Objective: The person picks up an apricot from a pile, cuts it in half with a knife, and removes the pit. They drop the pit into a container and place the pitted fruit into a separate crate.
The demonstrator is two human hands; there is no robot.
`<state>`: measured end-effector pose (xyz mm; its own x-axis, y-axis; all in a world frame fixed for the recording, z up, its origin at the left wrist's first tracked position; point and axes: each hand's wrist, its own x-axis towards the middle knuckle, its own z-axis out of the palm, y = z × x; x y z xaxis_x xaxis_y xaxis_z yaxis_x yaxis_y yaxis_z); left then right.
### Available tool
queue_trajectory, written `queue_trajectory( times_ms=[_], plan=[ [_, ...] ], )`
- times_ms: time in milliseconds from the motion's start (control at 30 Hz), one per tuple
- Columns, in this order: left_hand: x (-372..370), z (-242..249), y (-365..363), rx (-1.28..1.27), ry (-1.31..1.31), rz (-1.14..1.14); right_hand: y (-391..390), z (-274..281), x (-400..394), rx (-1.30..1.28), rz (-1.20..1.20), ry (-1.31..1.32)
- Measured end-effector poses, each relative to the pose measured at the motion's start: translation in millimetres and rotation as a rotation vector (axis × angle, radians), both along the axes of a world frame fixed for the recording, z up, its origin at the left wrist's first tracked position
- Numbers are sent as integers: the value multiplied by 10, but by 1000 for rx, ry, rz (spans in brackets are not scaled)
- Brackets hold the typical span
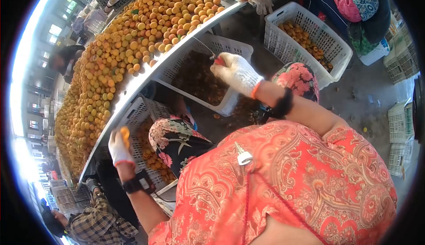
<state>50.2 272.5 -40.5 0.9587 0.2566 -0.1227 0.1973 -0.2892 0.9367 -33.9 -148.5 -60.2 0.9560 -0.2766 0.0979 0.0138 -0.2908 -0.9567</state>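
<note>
Just off the metal table's (138,79) near edge, beside a crate (156,108) of apricot halves (160,169), the gloved left hand (118,147) curls round a split apricot (125,135), probably light, soft and easily bruised, best cupped by its skin. The right hand (239,73) grips a small red tool (218,61). No writing is readable.

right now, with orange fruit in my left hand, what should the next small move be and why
I'd probably bring the left hand over the perforated crate beside it and loosen its grip on the orange fruit: that crate already holds similar orange pieces, and the right hand, holding a small red item, is well clear.
</note>
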Motion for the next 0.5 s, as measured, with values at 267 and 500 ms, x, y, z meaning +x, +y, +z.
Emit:
queue_trajectory(
  times_ms=[267, 500],
  plan=[
    [797, 122, 516, 181, -79, 56, -15, -290, 182, 75, 36, 119],
    [1944, -325, -1301, 554, -88, -535, -100, -450, 325, -19, 58, 169]
  ],
)
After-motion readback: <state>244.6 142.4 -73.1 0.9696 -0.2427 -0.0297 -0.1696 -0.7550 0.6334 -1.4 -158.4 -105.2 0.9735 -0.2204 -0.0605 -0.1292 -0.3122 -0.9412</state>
